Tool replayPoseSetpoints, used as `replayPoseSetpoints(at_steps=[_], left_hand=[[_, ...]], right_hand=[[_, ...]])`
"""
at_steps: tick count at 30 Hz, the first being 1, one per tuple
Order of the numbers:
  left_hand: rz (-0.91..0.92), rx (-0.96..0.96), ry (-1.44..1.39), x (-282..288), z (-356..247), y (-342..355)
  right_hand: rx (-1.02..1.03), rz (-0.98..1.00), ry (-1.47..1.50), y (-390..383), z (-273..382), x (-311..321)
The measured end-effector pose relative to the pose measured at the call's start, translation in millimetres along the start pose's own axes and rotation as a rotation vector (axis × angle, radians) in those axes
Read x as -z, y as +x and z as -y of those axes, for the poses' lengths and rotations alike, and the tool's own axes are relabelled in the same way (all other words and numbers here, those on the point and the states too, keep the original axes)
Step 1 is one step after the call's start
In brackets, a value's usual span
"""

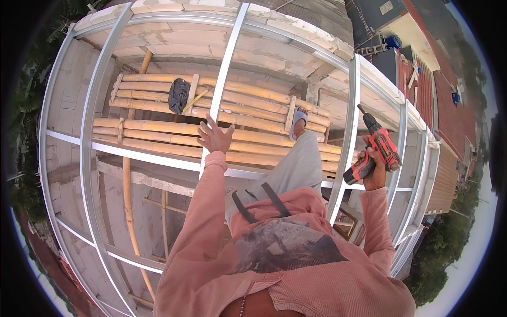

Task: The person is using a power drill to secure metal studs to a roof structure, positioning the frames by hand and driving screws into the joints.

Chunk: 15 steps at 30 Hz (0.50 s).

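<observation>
My right hand (376, 170) is wrapped round the grip of a red and black cordless drill (384, 149), whose dark chuck and bit point up and away from me. The drill is in front of a silver metal beam (349, 127) on the right. My left hand (215, 138) is open with its fingers spread, over or against another long metal beam (230, 58); whether the palm presses on it, I cannot tell. Below that hand lies a platform of bamboo poles (174, 128).
A black plastic bag (179, 95) and a yellow strip (195, 101) lie on the far bamboo poles. My sandalled foot (299, 122) rests on the bamboo. Metal crossbars (148, 156) span wide gaps above a drop between grey block walls (68, 95). Red roofs (449, 105) stand to the right.
</observation>
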<state>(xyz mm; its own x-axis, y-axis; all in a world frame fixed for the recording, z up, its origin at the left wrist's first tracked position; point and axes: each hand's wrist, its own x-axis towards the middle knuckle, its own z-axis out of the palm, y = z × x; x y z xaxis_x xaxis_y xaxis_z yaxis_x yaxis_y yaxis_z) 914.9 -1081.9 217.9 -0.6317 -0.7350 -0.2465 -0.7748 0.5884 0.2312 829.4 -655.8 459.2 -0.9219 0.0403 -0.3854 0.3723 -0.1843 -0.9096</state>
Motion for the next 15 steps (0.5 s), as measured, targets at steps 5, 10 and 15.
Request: replayPoseSetpoints(at_steps=[5,10,15], left_hand=[[0.089,0.160,-0.223,-25,-16,72],[0.146,0.356,-0.034,-23,-14,82],[0.241,0.739,0.157,-44,-18,98]], right_hand=[[-0.082,0.187,-0.138,233,42,47],[-0.304,0.348,-0.082,377,95,34],[-0.439,0.364,-0.044,425,104,37]])
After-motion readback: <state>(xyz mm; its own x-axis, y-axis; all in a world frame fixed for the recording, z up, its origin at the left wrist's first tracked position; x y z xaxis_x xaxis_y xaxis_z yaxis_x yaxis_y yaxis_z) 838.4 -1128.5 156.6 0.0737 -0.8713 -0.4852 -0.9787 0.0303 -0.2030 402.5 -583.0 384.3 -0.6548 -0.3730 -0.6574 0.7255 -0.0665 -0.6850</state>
